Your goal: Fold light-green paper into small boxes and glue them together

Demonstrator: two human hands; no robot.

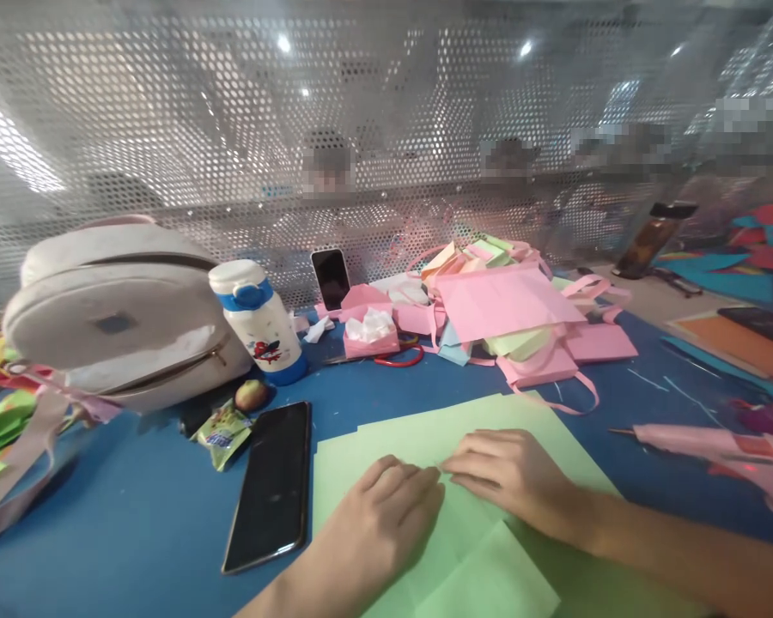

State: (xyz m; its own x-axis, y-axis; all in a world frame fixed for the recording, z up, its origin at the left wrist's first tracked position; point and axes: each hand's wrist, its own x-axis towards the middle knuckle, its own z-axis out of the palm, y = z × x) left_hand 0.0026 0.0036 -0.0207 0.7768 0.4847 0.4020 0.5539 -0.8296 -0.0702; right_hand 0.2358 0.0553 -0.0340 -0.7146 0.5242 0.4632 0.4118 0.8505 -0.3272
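Observation:
Light green paper (348,455) lies on the blue tabletop, in overlapping sheets. A folded flap of green paper (489,575) shows at the near edge. My left hand (392,506) rests on the paper with fingers bent and close together, gripping it at a crease. Facing it, my right hand (512,481) has its fingertips pressed together on the same paper. The fingertips of both hands almost meet, and their undersides are hidden.
A black phone (270,481) lies left of the paper, near a snack packet (225,433) and a Spider-Man bottle (258,322). A white backpack (122,318) stands behind. Pink paper bags (508,300) and scissors (399,354) lie ahead; a pink glue gun (702,439) lies right.

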